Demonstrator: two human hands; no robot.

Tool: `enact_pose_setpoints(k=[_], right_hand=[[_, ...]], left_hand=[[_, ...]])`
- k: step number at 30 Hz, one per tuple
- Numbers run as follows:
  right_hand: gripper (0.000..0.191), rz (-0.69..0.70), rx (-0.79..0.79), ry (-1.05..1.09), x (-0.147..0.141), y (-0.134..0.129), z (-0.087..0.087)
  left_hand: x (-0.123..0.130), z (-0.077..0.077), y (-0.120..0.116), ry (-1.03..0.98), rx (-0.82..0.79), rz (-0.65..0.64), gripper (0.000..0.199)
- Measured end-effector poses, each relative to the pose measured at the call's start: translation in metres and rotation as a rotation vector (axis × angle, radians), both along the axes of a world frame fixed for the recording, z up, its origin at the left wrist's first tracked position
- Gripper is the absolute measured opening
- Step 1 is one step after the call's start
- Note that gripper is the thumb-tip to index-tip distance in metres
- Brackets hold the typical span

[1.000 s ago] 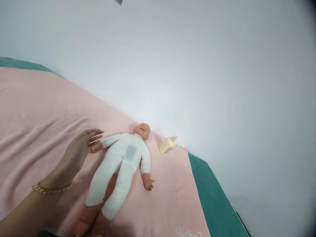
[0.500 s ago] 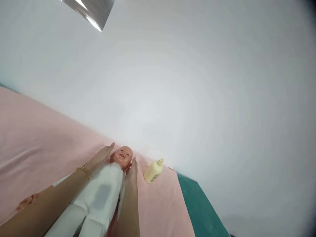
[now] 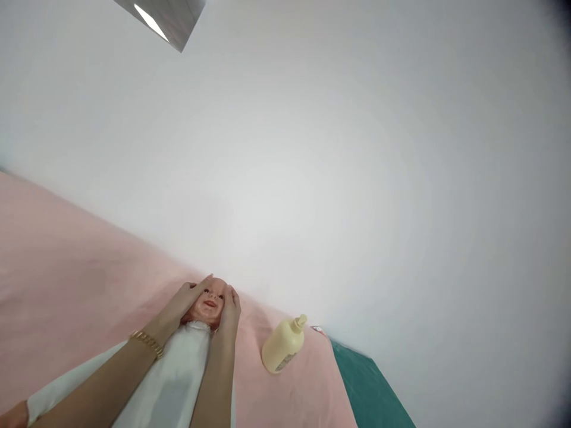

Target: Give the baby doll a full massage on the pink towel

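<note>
A baby doll (image 3: 211, 304) in white clothes lies on its back on a pink cloth (image 3: 80, 267), its head toward the wall. My left hand (image 3: 184, 301) cups one side of the doll's head, fingers closed against it. On the other side, my right hand (image 3: 231, 310) is curved round the head, with its fingertips near the top. The doll's face shows between both hands, while my forearms cover parts of its body. A gold bracelet (image 3: 148, 343) circles my left wrist.
A pale yellow pump bottle (image 3: 282, 346) stands on the pink cloth to the right of the doll. Beyond the cloth's right edge shows a green surface (image 3: 368, 389). A white wall (image 3: 312, 178) rises behind, with a shiny grey panel (image 3: 173, 21) at the top left.
My hands have closed in from beside the doll's head onto both its sides. The view has shifted, so the bottle appears lower and larger.
</note>
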State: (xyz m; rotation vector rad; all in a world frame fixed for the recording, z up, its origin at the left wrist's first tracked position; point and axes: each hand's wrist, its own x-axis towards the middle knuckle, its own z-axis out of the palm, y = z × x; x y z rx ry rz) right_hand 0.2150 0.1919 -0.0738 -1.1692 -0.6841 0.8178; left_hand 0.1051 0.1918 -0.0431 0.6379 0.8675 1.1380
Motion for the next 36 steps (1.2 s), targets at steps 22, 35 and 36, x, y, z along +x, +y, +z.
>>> enact_pose_setpoints(k=[22,35,36], right_hand=[[0.044,-0.061,-0.045,0.106,-0.003,0.006,-0.017],[0.034,-0.074,-0.043,0.199,0.007,0.007,-0.017],[0.036,-0.047,-0.035,0.189,0.007,0.005,-0.017]], left_hand=[[-0.007,-0.004,0.003,-0.064,-0.064,0.005,0.061],[0.001,-0.001,0.004,-0.163,-0.077,0.016,0.017],[0.001,0.0,0.001,-0.168,-0.062,0.015,0.019]])
